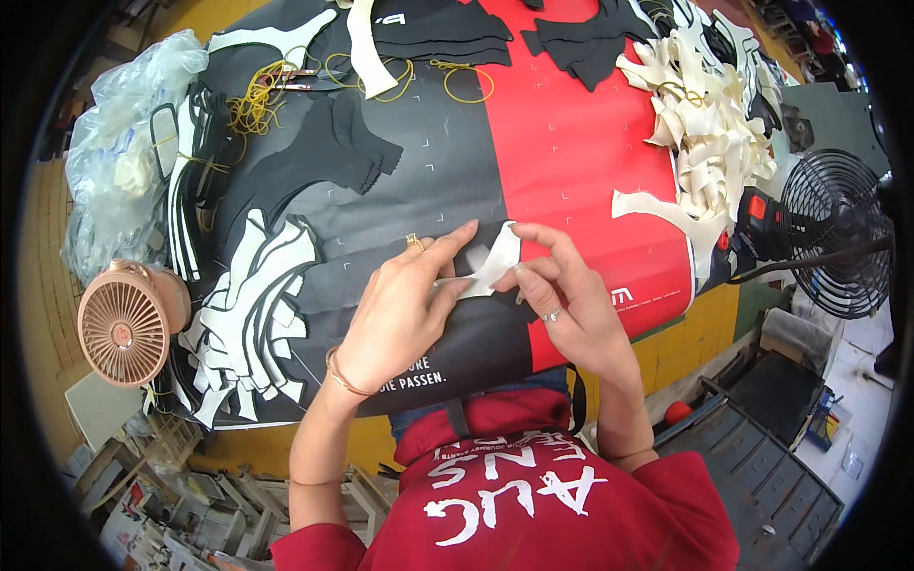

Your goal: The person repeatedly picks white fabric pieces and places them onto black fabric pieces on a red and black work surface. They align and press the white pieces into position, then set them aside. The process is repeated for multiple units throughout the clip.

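Between my hands, just above the black part of the mat, is a small white curved cut piece [497, 261] with a dark edge. My left hand [405, 300], wearing a ring and a bracelet, holds the piece's left end with thumb and fingers. My right hand [571, 305], also ringed, pinches its right side between thumb and fingertips. To the left of my left hand lies a fanned pile of white cut pieces with black backs [252, 309]. Farther off, several dark cut pieces [328, 152] are stacked flat.
A black and red mat [581, 152] covers the table. Cream strips [705, 124] heap at the far right, beside a black fan [833, 233]. On the left stand a pink fan [129, 324] and clear plastic bags [129, 157]. Yellow cords [255, 105] lie near the back.
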### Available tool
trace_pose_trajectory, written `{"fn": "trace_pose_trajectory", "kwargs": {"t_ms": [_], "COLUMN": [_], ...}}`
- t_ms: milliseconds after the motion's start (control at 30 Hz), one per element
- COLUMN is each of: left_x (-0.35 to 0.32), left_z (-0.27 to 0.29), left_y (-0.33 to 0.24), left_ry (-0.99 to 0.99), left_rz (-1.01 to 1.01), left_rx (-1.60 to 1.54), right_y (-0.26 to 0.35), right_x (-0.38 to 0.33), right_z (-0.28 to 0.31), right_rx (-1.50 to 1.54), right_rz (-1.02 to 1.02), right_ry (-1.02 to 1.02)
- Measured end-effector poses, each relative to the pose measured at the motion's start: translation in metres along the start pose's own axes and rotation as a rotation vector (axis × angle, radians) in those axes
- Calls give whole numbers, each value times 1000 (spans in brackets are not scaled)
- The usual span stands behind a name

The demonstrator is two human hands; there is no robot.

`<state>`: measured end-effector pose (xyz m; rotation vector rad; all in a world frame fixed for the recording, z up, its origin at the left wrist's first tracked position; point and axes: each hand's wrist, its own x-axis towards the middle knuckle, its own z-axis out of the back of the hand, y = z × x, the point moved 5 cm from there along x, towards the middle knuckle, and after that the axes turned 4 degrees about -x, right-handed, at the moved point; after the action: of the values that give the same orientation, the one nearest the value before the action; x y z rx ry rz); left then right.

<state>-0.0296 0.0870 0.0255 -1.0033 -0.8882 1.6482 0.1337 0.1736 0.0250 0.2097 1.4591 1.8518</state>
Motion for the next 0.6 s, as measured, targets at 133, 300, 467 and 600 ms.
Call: {"fn": "trace_pose_trajectory", "kwargs": {"t_ms": [133, 300, 467, 600], "left_x": [-5, -3, -3, -16], "left_z": [-3, -3, 6, 32], "left_y": [1, 1, 4, -8], "left_ry": [-34, -38, 2, -38], "left_rz": [56, 18, 242, 248], "left_rx": [24, -33, -431, -621], "right_y": [0, -1, -2, -2], "right_x": [-6, -18, -25, -21], "right_z": [-4, -5, -11, -12], "right_rx": [-110, -183, -349, -317], "right_rz": [38, 185, 359, 359], "right_ry": [-14, -99, -183, -187]}}
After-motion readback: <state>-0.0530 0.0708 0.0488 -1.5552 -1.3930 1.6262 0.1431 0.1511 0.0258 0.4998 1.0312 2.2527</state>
